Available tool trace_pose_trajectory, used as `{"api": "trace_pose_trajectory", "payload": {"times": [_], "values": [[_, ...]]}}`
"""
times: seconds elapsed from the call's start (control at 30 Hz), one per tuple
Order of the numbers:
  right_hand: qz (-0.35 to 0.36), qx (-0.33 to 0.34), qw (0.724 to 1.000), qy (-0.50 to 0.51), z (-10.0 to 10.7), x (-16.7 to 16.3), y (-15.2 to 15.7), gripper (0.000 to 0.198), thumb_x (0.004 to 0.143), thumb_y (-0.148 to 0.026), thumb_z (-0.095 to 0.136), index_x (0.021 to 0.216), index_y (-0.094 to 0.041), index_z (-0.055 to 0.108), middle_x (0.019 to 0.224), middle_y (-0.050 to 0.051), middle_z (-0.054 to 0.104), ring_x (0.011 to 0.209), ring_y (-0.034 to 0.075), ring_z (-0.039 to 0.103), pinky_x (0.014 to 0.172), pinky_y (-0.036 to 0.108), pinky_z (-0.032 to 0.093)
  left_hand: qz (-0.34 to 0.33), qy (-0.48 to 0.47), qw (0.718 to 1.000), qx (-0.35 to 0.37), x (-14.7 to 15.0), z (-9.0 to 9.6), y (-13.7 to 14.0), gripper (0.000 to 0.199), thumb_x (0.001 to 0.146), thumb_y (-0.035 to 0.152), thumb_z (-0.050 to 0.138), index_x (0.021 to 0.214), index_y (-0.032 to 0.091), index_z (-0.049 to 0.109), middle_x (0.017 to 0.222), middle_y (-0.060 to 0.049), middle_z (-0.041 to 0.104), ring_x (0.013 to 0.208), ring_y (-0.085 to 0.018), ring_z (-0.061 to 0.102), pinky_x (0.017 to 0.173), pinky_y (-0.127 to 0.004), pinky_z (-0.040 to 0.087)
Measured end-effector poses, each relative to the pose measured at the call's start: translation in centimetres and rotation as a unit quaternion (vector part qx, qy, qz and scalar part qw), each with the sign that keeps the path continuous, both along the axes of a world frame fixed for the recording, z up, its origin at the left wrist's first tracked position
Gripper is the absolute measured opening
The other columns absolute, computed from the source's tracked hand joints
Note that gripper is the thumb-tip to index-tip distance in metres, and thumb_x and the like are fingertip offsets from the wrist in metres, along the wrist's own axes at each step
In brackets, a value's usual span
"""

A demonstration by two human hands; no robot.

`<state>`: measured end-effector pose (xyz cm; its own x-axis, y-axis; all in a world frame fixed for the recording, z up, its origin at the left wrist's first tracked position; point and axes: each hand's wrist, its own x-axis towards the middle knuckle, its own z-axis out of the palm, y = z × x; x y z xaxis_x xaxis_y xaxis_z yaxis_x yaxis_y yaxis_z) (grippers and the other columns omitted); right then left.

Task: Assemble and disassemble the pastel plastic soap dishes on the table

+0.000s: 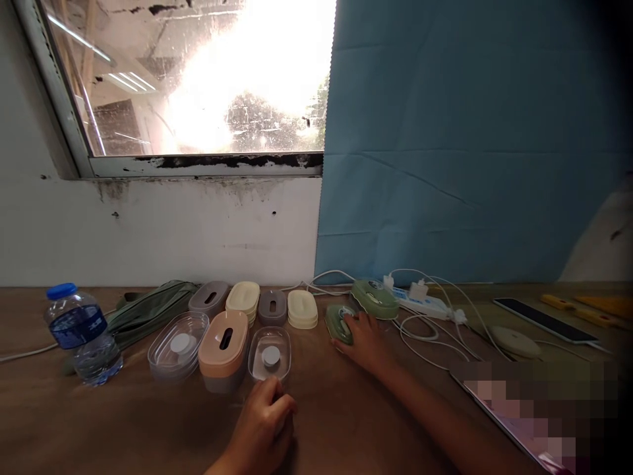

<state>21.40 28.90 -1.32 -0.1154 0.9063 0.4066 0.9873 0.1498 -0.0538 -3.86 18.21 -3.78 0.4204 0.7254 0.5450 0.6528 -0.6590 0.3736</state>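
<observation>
My right hand (364, 340) is closed around the near side of a small green container (339, 323), which stands on the brown table. Just behind it sits a larger green container (374, 298). My left hand (267, 419) is curled into a loose fist on the table, with no object showing in it. Its knuckles are close to a small clear container (270, 346) with a white round knob. To the left stand a pink-topped grey box (224, 349) with a slot and a larger clear container (173, 353), also with a white knob.
Behind these are grey slotted lids (271, 307) and cream lids (302, 309). A water bottle (84, 336) and a green bag (148, 310) are at left. White cables surround a power strip (425, 305) at right, with a phone (544, 320) beyond.
</observation>
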Motion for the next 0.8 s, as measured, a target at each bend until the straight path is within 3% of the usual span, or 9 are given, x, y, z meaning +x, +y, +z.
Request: {"api": "trace_pose_trajectory", "payload": {"times": [0.13,0.27,0.4,0.5,0.57,0.67,0.73,0.8], "values": [[0.089,-0.021,0.989,0.121,-0.8,1.7,-2.6,0.036,0.072,-0.042,0.058,0.098,-0.018,0.05,0.104,0.009,0.044,0.089,0.022,0.053,0.08,0.034,0.044,-0.002,0.009,1.0,0.004,0.0,0.2,-0.1,0.017,0.072,0.006,0.043,0.075,0.019,0.053,0.077,-0.005,0.048,0.073,-0.017,0.049,0.062,-0.027,0.04],[0.132,-0.001,0.974,0.181,-0.9,3.7,-3.7,0.031,0.068,-0.032,0.06,0.094,-0.02,0.046,0.102,0.006,0.044,0.098,0.023,0.05,0.088,0.036,0.041,-0.008,0.019,0.999,0.026,0.1,0.3,-0.2,0.018,0.072,0.007,0.043,0.076,0.019,0.056,0.077,-0.005,0.048,0.073,-0.017,0.048,0.063,-0.028,0.04],[0.132,0.06,0.96,0.241,0.3,4.5,-4.4,0.034,0.072,-0.032,0.055,0.103,-0.021,0.046,0.108,0.008,0.044,0.107,0.024,0.045,0.093,0.039,0.037,-0.016,0.033,0.998,0.054,0.0,0.5,-0.5,0.019,0.073,0.007,0.042,0.076,0.018,0.057,0.075,-0.005,0.049,0.071,-0.016,0.048,0.061,-0.028,0.041],[0.131,0.079,0.934,0.325,2.0,3.7,-5.0,0.034,0.07,-0.036,0.057,0.1,-0.021,0.049,0.105,0.007,0.051,0.102,0.025,0.05,0.09,0.041,0.04,-0.025,0.035,0.993,0.114,-0.1,0.9,-0.8,0.021,0.076,0.009,0.042,0.085,0.018,0.059,0.079,-0.006,0.053,0.074,-0.016,0.05,0.067,-0.03,0.044],[0.141,0.017,0.895,0.423,3.1,2.6,-5.6,0.032,0.071,-0.043,0.056,0.094,-0.021,0.051,0.096,0.006,0.056,0.091,0.025,0.057,0.078,0.039,0.048,-0.032,0.037,0.982,0.184,-0.1,1.4,-1.0,0.025,0.078,0.01,0.043,0.095,0.019,0.06,0.087,-0.006,0.058,0.083,-0.017,0.053,0.078,-0.032,0.044],[0.165,-0.171,0.799,0.552,4.3,0.7,-6.7,0.038,0.071,-0.054,0.052,0.085,-0.019,0.052,0.089,0.005,0.059,0.076,0.024,0.063,0.051,0.031,0.054,-0.051,0.066,0.951,0.299,0.1,2.5,-1.5,0.033,0.082,0.01,0.046,0.109,0.025,0.056,0.1,-0.001,0.063,0.105,-0.017,0.051,0.094,-0.031,0.036],[0.188,-0.282,0.743,0.578,4.8,-0.3,-7.4,0.043,0.071,-0.059,0.051,0.082,-0.018,0.053,0.087,0.005,0.059,0.069,0.024,0.066,0.039,0.027,0.051,-0.069,0.103,0.934,0.336,0.4,3.3,-1.9,0.031,0.083,0.011,0.049,0.11,0.026,0.056,0.108,0.002,0.062,0.116,-0.016,0.045,0.1,-0.031,0.032],[0.218,-0.357,0.709,0.568,5.0,-1.0,-7.9,0.046,0.073,-0.061,0.048,0.082,-0.016,0.054,0.081,0.004,0.06,0.061,0.022,0.067,0.034,0.023,0.048,-0.086,0.125,0.932,0.33,0.7,3.9,-2.2,0.022,0.084,0.013,0.051,0.1,0.024,0.06,0.107,0.004,0.063,0.12,-0.018,0.042,0.102,-0.033,0.03]]}}
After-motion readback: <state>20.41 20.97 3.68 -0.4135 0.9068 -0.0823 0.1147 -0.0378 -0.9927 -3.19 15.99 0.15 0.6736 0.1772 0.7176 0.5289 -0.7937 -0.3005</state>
